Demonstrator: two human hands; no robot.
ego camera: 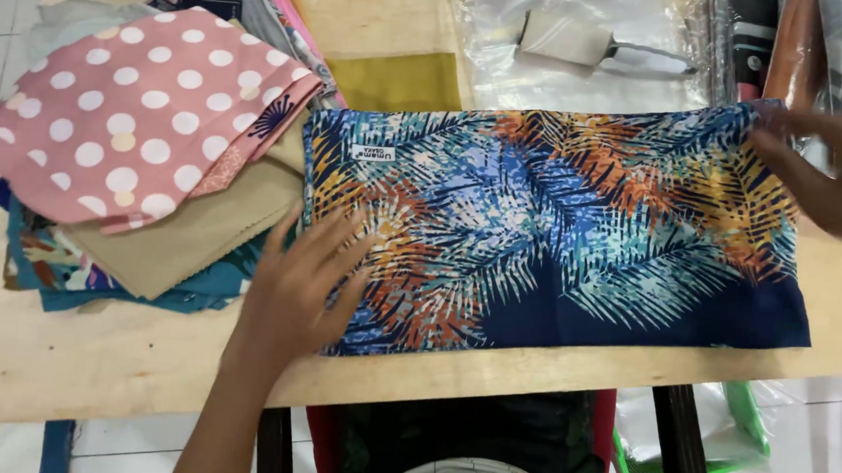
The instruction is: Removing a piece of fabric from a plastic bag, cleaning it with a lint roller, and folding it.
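- Head view, surroundings: a pile of folded fabrics (pixel 141 200) sits at the left of the wooden table (pixel 140 365), topped by a pink cloth with white dots (pixel 127 111). A mustard-yellow cloth (pixel 396 79) lies just behind the printed fabric, and clear plastic bags (pixel 589 42) cover the table's far side. A green basket (pixel 719 459) stands on the floor under the table's right end.
- The folded leaf-print fabric (pixel 558 225) lies flat across the table's middle, a long rectangle in navy, blue, orange and white, its left edge touching the pile.
- A small white rectangular label (pixel 374 152) sits near its upper left corner.
- The left hand (pixel 306 288) presses flat on the fabric's lower left part, fingers spread apart.
- The right hand (pixel 824 174) rests on the upper right corner; whether it pinches the cloth, I cannot tell.
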